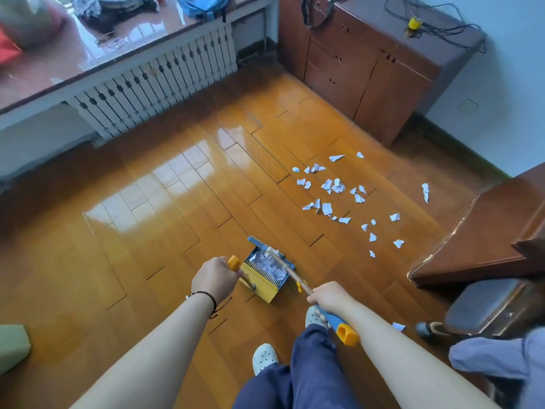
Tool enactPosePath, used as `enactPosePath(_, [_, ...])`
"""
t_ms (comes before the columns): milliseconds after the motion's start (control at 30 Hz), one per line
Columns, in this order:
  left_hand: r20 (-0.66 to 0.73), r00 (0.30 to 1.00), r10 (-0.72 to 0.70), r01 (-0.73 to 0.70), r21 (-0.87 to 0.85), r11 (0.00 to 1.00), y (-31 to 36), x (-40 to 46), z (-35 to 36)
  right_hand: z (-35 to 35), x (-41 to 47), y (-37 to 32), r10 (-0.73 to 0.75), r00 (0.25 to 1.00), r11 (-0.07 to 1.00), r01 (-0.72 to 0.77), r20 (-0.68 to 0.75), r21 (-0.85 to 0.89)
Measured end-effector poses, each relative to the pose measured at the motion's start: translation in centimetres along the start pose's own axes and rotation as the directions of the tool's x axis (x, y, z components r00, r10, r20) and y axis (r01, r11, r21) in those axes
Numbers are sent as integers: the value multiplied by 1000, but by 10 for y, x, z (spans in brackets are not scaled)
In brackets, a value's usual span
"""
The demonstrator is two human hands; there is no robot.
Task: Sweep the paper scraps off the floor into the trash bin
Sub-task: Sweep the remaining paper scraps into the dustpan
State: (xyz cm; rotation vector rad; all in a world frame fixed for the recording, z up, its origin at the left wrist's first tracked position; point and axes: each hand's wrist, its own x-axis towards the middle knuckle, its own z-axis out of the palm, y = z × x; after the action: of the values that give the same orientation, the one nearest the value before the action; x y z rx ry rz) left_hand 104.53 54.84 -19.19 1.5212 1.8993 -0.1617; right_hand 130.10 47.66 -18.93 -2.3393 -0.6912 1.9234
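Landmark: the dustpan, yellow and blue, which stood on the wooden floor just ahead of the person's feet. To its far left, a white radiator ran under a glossy window ledge. Just left of the dustpan, the left hand was curled round its yellow handle. Inside the dustpan lay a heap of white paper. Just right of it, the right hand gripped the broom, whose head rested in the dustpan and whose blue and yellow grip end stuck out behind the fist. Beyond the dustpan to the right, paper scraps lay scattered loose on the floor. Further right and back stood a brown cabinet; at far right, a dark stool.
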Motion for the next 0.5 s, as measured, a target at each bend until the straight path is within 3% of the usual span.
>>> enactPosePath(267, [-9, 1000, 8, -9, -54, 998, 62, 35, -11, -67, 20, -21, -61, 996, 997, 63, -68, 35])
enactPosePath(500, [4, 1000, 5, -5, -40, 999, 155, 90, -19, -178, 66, -62, -22, 987, 995, 37, -161, 91])
